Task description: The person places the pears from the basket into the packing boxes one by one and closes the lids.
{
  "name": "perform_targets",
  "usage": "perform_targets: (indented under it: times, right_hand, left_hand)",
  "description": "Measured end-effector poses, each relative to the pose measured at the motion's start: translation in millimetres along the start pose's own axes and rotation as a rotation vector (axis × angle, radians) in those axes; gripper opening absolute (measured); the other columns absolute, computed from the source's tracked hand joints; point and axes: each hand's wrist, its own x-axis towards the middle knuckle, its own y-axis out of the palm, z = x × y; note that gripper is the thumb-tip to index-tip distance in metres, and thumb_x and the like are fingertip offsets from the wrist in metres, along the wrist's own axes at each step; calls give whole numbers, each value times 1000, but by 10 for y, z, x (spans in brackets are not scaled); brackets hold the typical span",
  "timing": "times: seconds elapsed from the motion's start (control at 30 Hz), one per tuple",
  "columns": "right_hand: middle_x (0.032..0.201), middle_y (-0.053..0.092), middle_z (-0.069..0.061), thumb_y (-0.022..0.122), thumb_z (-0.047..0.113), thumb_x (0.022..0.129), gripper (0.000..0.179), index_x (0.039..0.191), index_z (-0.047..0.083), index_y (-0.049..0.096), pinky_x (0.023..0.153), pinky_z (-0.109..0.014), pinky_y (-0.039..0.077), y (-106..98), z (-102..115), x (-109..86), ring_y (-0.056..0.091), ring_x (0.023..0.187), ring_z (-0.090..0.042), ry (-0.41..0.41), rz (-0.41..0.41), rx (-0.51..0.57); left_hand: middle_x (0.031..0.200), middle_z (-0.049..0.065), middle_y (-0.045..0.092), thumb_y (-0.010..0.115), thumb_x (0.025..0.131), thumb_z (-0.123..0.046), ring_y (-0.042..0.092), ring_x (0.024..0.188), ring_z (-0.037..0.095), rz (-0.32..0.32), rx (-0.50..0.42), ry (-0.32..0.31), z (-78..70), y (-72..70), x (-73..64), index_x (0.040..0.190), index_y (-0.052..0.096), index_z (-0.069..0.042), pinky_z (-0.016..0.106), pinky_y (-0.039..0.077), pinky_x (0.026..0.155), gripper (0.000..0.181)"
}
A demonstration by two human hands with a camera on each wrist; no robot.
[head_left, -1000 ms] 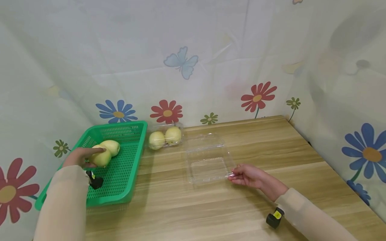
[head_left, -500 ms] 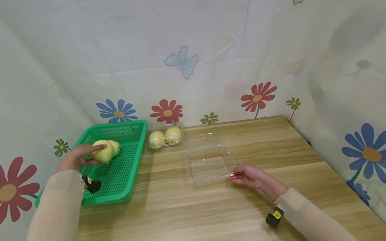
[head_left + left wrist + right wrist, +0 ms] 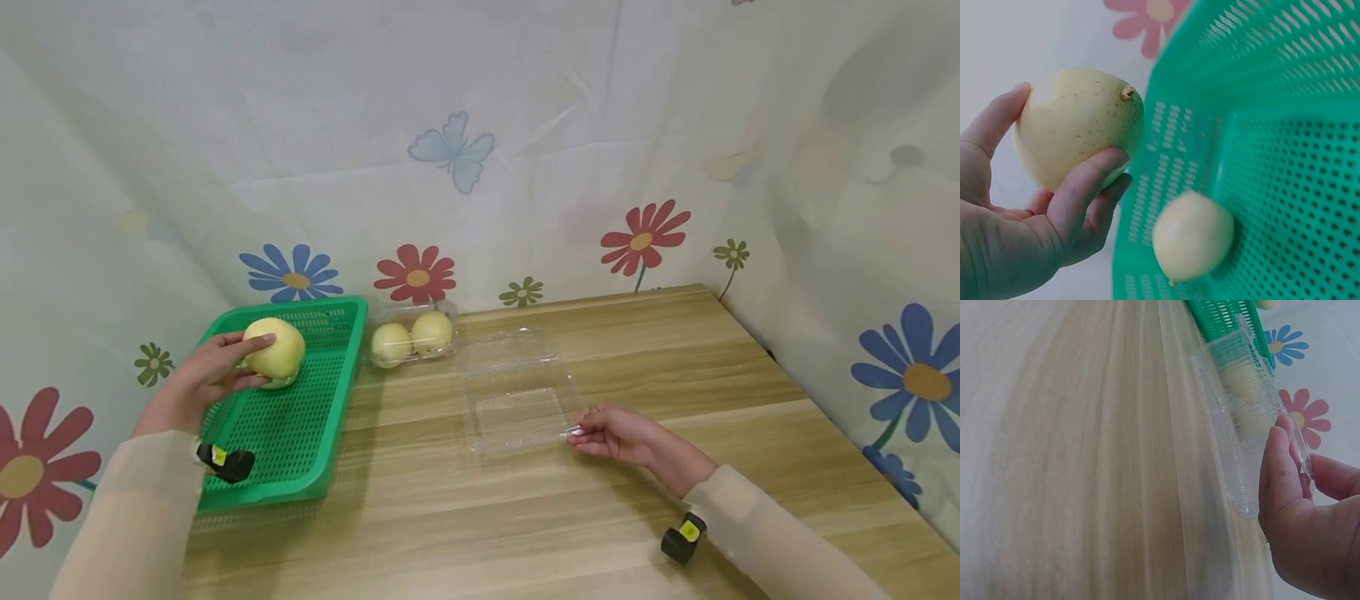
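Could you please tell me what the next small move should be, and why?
I would probably have the left hand carry its pear toward the open clear container. That pear is held apart from the other pear in the green basket, the open container has no fruit in it, and the right hand is pinching its edge.

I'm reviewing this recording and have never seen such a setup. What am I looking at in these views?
There is no machine, just a person's left hand and right hand. The wide picture comes from a camera on the head; each close one comes from a wrist camera. The left hand holds a pear; another pear lies in the green basket. The right hand pinches the edge of an open clear box on the table. Beside the basket, a second box holds two pears.
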Motion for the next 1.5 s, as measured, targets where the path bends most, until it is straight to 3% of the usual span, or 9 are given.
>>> perform_targets:
  times: [0.2,0.57,0.8,1.2,1.37,1.5]
  right_hand:
    - [81,73,0,36,1,107,14,100,6,46,79,-18,62,-15,-1,-1,75,79,-7,0,-7,-2]
    - [80,74,1,36,0,106,19,95,8,49,78,-18,62,-22,-27,-1,75,79,-6,-3,-2,-3]
    - [80,73,1,36,0,106,20,93,9,48,78,-17,62,-20,-32,4,75,79,-6,-5,-2,-3]
    - [80,73,1,34,0,106,19,97,7,48,78,-17,62,-19,-17,-2,74,79,-6,-3,-7,-7]
    - [80,73,1,35,0,106,20,96,8,50,78,-17,62,-22,-14,10,74,79,-6,-8,-7,-13]
    - [80,73,1,36,0,106,19,95,8,50,78,-17,62,-20,-22,16,74,79,-6,-8,-4,-13]
  left_hand:
    - [141,17,35,63,102,-33,73,83,8,13,-36,44,-201,195,-56,163,-10,-4,27,65,82,99]
    - [134,4,37,62,102,-28,69,89,5,88,-85,100,-470,627,-153,160,-2,-10,25,64,83,88]
    - [143,8,37,61,103,-32,61,103,10,94,41,159,-610,956,-200,162,2,-4,27,64,85,88]
    - [158,19,29,56,106,-32,44,141,38,169,46,182,-818,1482,-260,163,10,-6,31,63,90,78]
    - [158,21,30,53,107,-26,44,143,40,216,29,207,-917,1711,-277,162,12,-4,41,56,103,72]
    - [157,20,33,52,108,-25,50,138,38,239,24,225,-958,1841,-284,160,14,-4,39,57,102,68]
